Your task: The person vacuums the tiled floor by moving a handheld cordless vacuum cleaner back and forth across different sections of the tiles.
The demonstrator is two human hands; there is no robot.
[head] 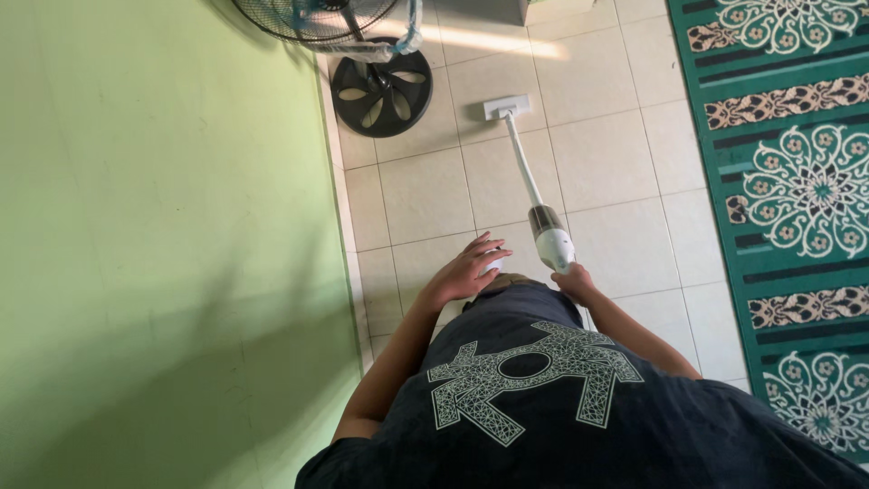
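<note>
a: what's over on the far left?
b: a plain green wall (154, 226), and at its top edge a standing fan (339, 18) with its round black base (382, 86) on the pale tiled floor (425, 195)

a: and the 2 hands?
b: the left hand (471, 267) is just in front of the dark patterned shirt (543, 389), fingers spread and curved over a small white thing i can't make out. whether it grips it or only rests on it, i cannot tell

a: the right one?
b: the right hand (575, 281) is closed around the handle end of a white stick vacuum (550, 237). its thin tube runs up and away to the flat white floor head (506, 107), which sits on the tiles just right of the fan base, near it but not touching

a: anything further right?
b: a green rug (797, 181) with white floral medallions and brown bands lies along the right edge, well apart from the vacuum head
</note>
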